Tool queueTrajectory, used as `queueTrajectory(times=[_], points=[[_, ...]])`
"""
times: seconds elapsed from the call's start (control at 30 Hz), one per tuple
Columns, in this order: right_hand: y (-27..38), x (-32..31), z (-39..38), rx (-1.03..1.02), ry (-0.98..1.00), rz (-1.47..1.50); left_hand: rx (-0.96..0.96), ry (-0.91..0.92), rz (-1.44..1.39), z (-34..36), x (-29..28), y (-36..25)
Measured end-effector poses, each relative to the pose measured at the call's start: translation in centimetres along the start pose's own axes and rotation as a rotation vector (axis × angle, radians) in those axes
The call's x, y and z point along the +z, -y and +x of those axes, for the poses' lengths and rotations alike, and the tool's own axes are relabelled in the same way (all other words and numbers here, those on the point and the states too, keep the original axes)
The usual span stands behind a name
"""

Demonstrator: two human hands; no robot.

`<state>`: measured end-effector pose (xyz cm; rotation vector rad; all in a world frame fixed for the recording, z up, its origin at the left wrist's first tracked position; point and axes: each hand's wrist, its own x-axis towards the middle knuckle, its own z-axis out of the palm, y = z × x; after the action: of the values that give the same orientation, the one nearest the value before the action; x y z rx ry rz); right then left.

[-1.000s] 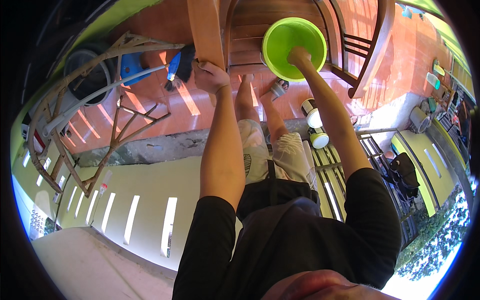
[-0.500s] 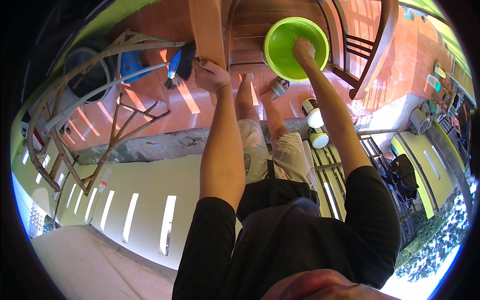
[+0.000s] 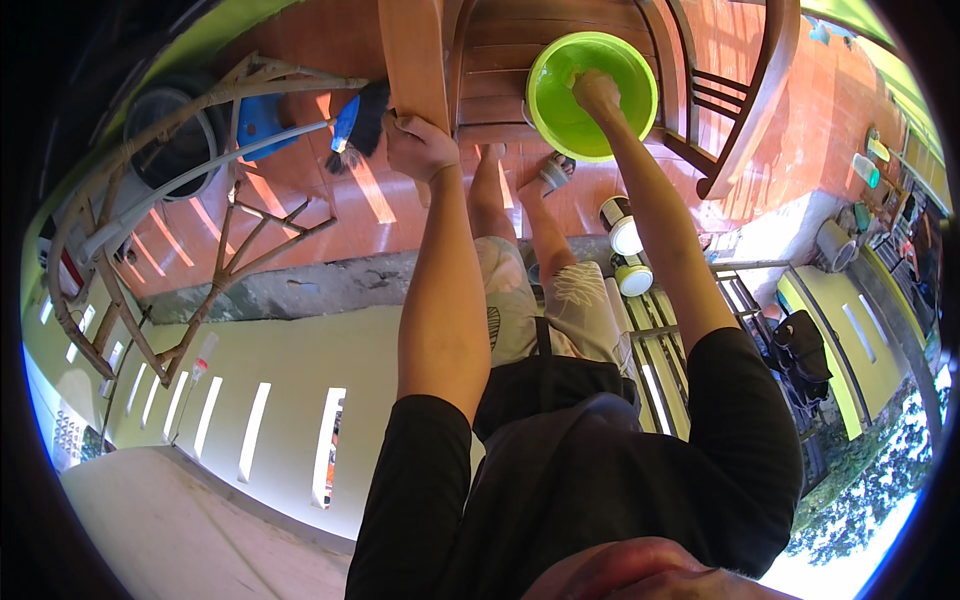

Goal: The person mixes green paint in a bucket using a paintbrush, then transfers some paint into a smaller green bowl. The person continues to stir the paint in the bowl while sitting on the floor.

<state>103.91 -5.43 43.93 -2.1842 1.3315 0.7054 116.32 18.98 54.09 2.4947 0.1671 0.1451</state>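
The left hand (image 3: 421, 148) was at the near end of the left armrest (image 3: 415, 60) of a wooden chair (image 3: 500, 75), its fingers curled closed over the end of the board, with the knuckles turned up. The right hand (image 3: 597, 93) reached down inside a bright green basin (image 3: 575, 140), fingers bent and pointing toward the bottom; their tips were hidden, so how far they were open, and whether they had hold of anything, could not be told. The basin stood at the near right corner of the slatted seat, its rim reaching past the seat's near edge, and the right armrest (image 3: 742, 130) curved beyond it. Left of the chair, over the red-brown floor (image 3: 370, 240), the blue-headed broom (image 3: 345, 123) had its dark bristles just beside the left armrest, and its pale handle ran toward the floor's left edge, past a bamboo frame (image 3: 222, 255) and a blue dustpan (image 3: 262, 127). Near the floor's near edge, two containers with white lids (image 3: 627, 237) stood close together beside the right forearm.
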Motion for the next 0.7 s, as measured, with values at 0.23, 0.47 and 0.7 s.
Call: queueTrajectory(times=[0.23,0.47,0.7], points=[[-4.1,-2.1,-2.4,-0.088,0.142,0.169,-0.007,0.018,-0.008,-0.1,-0.3,-0.2],[-7.4,-5.3,-13.0,0.025,0.467,1.037,0.307,-0.137,-0.131,-2.3,-2.8,-1.3],[-8.3,-5.4,-17.6,0.075,0.546,1.272,-0.292,0.891,-0.682,-18.9,-5.9,-2.9]])
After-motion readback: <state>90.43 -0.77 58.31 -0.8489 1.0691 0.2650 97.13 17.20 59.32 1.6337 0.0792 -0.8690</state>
